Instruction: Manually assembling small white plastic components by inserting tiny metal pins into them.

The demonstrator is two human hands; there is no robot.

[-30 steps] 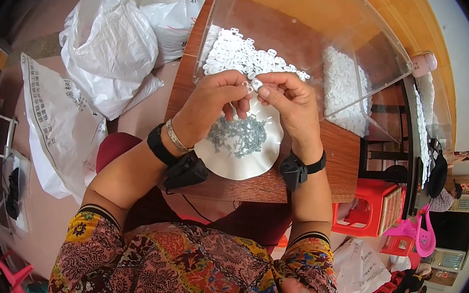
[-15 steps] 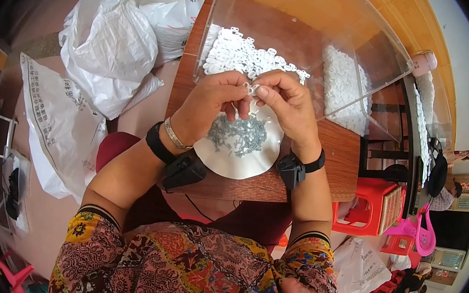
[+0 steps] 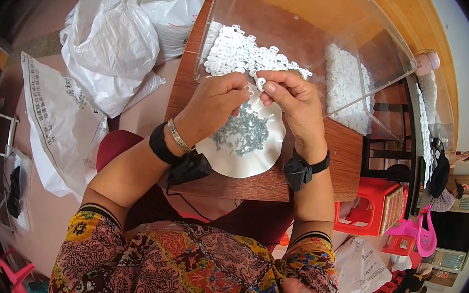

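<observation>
Above a white wavy-rimmed plate, my two hands are close together with a small gap between them. My right hand pinches a small white plastic piece with a hole between thumb and fingertips. The fingers of my left hand are also closed, and a tiny white ring-shaped bit shows at their tips. Many small grey pieces lie heaped on the plate; their exact kind is too small to tell. Just beyond my fingers spreads a pile of white plastic pieces with holes.
A clear plastic box stands on the brown wooden table, with a second white heap at the right. Big white sacks sit at the left. A red stool is beside the table's right edge. Other people are far right.
My hands have drawn slightly apart. The right hand moved a little to the right with the white piece, and the left hand's fingers have curled in more.
</observation>
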